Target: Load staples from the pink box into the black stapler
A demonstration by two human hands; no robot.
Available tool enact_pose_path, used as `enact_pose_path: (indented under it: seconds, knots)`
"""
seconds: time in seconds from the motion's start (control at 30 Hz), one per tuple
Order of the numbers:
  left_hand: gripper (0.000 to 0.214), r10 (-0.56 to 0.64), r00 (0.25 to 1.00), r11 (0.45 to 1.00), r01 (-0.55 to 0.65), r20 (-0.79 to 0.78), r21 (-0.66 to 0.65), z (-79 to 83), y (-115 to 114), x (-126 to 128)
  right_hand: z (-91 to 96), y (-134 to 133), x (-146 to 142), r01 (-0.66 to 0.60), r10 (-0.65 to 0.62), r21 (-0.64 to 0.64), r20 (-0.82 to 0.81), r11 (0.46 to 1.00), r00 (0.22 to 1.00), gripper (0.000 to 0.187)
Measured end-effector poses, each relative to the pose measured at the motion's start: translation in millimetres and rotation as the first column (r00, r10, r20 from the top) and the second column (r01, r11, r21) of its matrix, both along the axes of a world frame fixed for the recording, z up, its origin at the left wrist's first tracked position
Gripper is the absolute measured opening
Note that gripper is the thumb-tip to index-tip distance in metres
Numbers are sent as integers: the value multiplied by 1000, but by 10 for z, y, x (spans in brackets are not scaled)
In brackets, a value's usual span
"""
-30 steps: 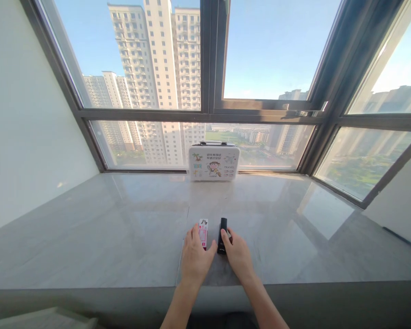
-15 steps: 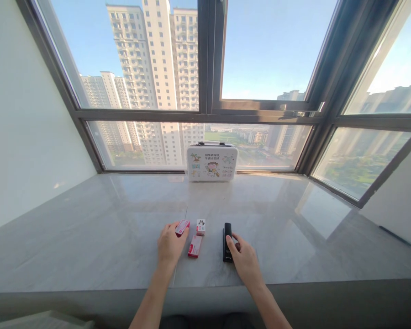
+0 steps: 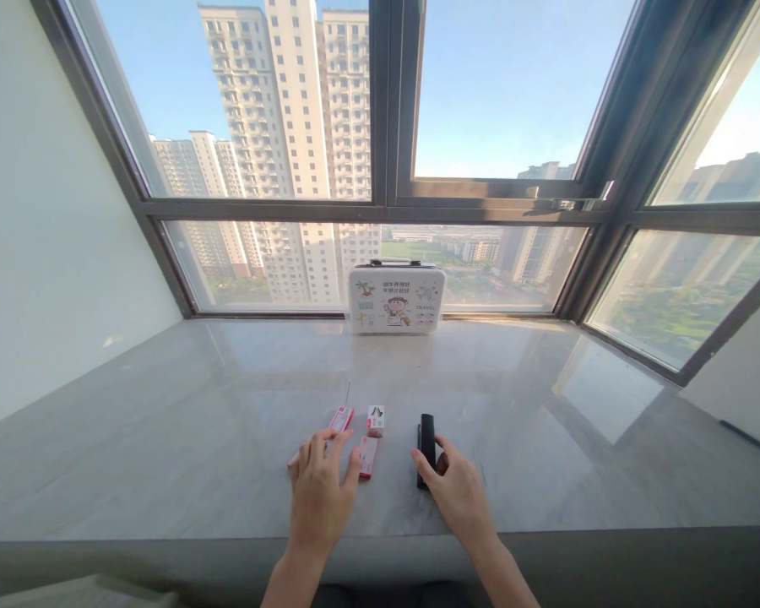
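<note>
Lower centre, the left hand lies open with fingers spread, gripping nothing, its fingertips at two pink boxes. The right hand pinches the near end of the stapler, which lies flat on the sill. Just beyond stands a third box. Far centre, a case stands against the window.

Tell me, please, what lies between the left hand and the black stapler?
A flat pink box, seen in the head view, lies between the left hand and the black stapler.
</note>
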State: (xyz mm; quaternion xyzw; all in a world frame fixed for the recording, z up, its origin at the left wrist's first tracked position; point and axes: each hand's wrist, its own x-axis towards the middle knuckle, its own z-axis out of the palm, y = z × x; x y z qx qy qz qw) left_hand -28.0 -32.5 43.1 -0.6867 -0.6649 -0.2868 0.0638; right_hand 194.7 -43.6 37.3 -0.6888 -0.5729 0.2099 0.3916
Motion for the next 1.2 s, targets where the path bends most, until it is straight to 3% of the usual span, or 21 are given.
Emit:
enact_pose_path:
  seconds: [0.07,0.13,0.23,0.3,0.47,0.6,0.73,0.8,0.9,0.97,1.03,1.13,1.2]
  knots:
    - [33,-77,997,997,76,-7,-21,28,56,231,4,-14,3,-4,4,-5,1,1000,1000,59]
    - [37,-68,998,997,67,-8,-33,13,115,362,-1,-15,53,-24,24,-18,0,1000,1000,57]
    - [43,20,1000,999,-20,3,-47,-63,133,365,2,17,227,-54,55,-39,31,998,998,56]
    - [36,27,999,996,-25,21,-84,-114,79,315,27,65,371,-95,96,-18,68,995,993,52]
    - [31,-288,955,942,297,74,-158,-110,-127,347,165,252,541,-287,276,67,135,956,951,40]
    - [52,-467,883,868,469,55,-161,-29,-154,417,265,350,430,-377,370,45,121,925,921,45]
    - [56,-539,840,818,540,65,-195,-8,-104,382,297,333,171,-418,410,51,118,907,905,41]
    - [54,-546,835,811,549,76,-202,-16,-93,347,297,312,-12,-396,383,64,154,916,911,32]
    - [50,-549,832,808,553,79,-206,-21,-95,287,305,322,-253,-263,242,117,169,958,955,25]
    - [46,-542,837,809,545,77,-219,-11,-97,243,323,361,-305,-163,159,156,40,974,986,25]
    - [44,-536,840,808,539,85,-237,8,-91,201,334,399,-230,-73,113,186,-214,980,970,33]
    - [45,-548,829,792,556,110,-253,41,-75,149,275,385,102,55,71,189,-600,980,797,46]
    - [48,-560,817,777,575,135,-255,57,-65,117,168,306,408,88,49,146,-737,985,674,47]
